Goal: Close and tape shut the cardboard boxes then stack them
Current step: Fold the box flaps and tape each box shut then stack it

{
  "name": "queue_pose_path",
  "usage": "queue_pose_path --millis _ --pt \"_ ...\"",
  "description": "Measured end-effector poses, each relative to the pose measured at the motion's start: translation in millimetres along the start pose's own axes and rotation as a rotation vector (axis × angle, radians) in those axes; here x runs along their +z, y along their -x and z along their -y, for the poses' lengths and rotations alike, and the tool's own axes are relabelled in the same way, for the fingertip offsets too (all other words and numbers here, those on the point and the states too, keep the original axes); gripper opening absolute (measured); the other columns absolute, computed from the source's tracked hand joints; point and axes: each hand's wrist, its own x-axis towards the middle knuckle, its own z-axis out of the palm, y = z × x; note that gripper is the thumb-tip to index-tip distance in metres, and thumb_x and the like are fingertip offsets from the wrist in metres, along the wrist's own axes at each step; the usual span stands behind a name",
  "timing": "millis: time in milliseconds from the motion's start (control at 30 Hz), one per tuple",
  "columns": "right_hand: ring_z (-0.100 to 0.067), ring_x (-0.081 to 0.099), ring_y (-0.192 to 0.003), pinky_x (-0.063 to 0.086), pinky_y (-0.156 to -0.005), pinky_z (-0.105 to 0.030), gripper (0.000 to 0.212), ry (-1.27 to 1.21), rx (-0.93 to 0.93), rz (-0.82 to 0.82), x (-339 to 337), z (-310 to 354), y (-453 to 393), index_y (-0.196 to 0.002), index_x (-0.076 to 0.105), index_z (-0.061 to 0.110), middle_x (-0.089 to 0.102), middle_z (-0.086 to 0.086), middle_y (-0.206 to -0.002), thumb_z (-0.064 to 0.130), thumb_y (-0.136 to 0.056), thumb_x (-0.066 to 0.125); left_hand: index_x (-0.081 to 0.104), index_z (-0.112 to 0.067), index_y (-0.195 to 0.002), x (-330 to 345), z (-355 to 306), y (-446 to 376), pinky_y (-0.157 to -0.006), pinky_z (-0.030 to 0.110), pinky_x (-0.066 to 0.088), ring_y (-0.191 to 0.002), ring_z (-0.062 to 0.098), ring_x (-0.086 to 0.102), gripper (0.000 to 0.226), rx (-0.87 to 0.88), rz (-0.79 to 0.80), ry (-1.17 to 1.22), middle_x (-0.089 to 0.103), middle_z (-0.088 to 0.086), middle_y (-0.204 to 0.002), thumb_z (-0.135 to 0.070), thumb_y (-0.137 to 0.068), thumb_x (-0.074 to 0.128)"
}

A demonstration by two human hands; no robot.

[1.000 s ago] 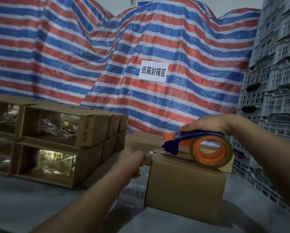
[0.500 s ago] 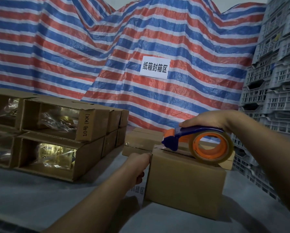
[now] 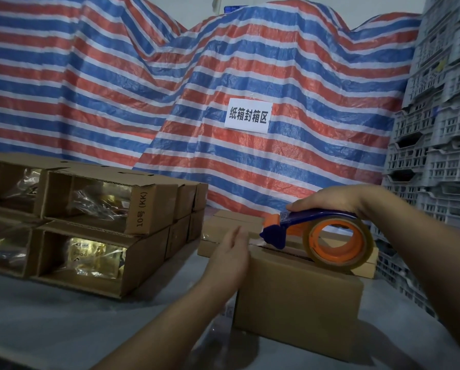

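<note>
A closed cardboard box (image 3: 298,300) stands on the grey table in front of me. My right hand (image 3: 330,198) grips the blue handle of a tape dispenser (image 3: 316,231) with an orange core, which rests on the box's top seam. My left hand (image 3: 231,255) lies with straight fingers against the box's left end at its top corner, where clear tape comes down. Behind this box sit further closed boxes (image 3: 231,231). A stack of open boxes (image 3: 90,231) with shiny packets inside stands at the left.
A striped red, white and blue tarp (image 3: 223,76) with a white paper sign (image 3: 248,116) hangs behind the table. Stacked grey plastic crates (image 3: 437,129) fill the right side. The grey table surface (image 3: 63,329) lies bare in front of the open boxes.
My left hand went from pinching and pulling the tape end to lying flat against the box's left end. The dispenser stayed on the top seam.
</note>
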Motion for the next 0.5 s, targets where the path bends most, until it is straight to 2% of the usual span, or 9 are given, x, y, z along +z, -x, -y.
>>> queue_pose_path --millis 67,133,267,367,400,500 --pt "-0.006 0.062 -0.048 0.049 -0.049 -0.016 0.041 -0.019 0.006 0.010 0.2 1.3 0.1 -0.102 0.062 0.012 0.069 0.001 -0.064 0.051 -0.099 0.053 0.043 -0.053 -0.128 5.1 4.1 7.9 -0.079 0.015 0.035 -0.096 -0.012 0.045 0.032 0.017 0.156 -0.103 0.044 -0.031 -0.105 -0.060 -0.097 0.039" --pt "-0.006 0.062 -0.047 0.049 -0.047 -0.016 0.039 -0.020 0.010 0.008 0.6 3.1 0.2 -0.102 0.062 0.012 0.069 0.001 -0.063 0.050 -0.100 0.052 0.039 -0.056 -0.132 5.9 10.0 11.1 -0.063 0.008 0.032 -0.082 -0.016 0.042 0.044 0.069 0.205 -0.211 0.041 -0.037 -0.091 -0.065 -0.090 0.050" --pt "-0.006 0.061 -0.047 0.049 -0.048 -0.016 0.040 -0.007 0.011 -0.001 0.0 2.5 -1.8 -0.102 0.062 0.012 0.069 0.001 -0.064 0.051 -0.099 0.053 0.033 -0.049 -0.143 -2.1 2.0 7.1 -0.058 0.007 0.032 -0.077 -0.015 0.042 0.069 0.155 0.216 -0.413 0.039 -0.034 -0.085 -0.071 -0.082 0.057" --pt "-0.007 0.062 -0.048 0.049 -0.049 -0.016 0.040 -0.008 0.009 0.005 -0.3 0.8 -3.8 -0.102 0.062 0.012 0.070 0.001 -0.065 0.051 -0.098 0.054 0.035 -0.050 -0.141 -5.9 -3.1 10.6 -0.053 0.003 0.030 -0.070 -0.020 0.043 0.066 0.231 0.202 -0.563 0.042 -0.033 -0.081 -0.074 -0.082 0.053" --pt "-0.007 0.063 -0.049 0.049 -0.049 -0.016 0.039 -0.010 0.003 0.005 -0.1 1.1 -4.4 -0.102 0.062 0.012 0.070 0.001 -0.066 0.051 -0.099 0.054 0.036 -0.049 -0.141 -6.9 -2.1 10.9 -0.055 0.004 0.029 -0.070 -0.019 0.043 0.065 0.254 0.192 -0.606 0.047 -0.031 -0.085 -0.075 -0.083 0.050" --pt "-0.006 0.065 -0.054 0.051 -0.054 -0.015 0.034 0.060 -0.040 0.015 -2.0 2.0 -5.2 -0.101 0.062 0.018 0.071 0.002 -0.069 0.050 -0.101 0.049 0.032 -0.045 -0.145 -8.9 0.8 9.7 -0.061 0.011 0.032 -0.077 -0.010 0.040 0.069 0.271 0.189 -0.708 0.060 -0.015 -0.117 -0.077 -0.084 0.042"
